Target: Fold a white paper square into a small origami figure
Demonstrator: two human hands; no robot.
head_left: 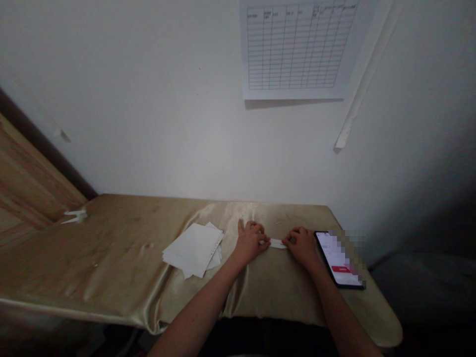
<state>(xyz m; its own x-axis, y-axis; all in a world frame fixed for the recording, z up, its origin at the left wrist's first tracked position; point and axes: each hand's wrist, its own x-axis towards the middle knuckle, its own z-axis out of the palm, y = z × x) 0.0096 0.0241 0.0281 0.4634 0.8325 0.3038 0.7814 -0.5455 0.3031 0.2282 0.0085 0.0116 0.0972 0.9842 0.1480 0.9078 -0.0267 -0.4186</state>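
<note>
A small folded strip of white paper (277,243) lies low over the cloth-covered table, stretched between my two hands. My left hand (253,239) pinches its left end with thumb and forefinger, the other fingers curled loosely. At the opposite end, my right hand (300,243) grips the paper between its fingertips. To the left of my left hand rests a loose stack of white paper sheets (195,248), some with ragged edges. A phone (334,258) with a lit screen lies just right of my right hand.
Gold satin cloth (122,248) with wrinkles covers the table. A folded white paper piece (75,216) sits at the far left, near a wooden panel (26,183). Behind the table, a printed chart (293,54) hangs on the white wall (148,124).
</note>
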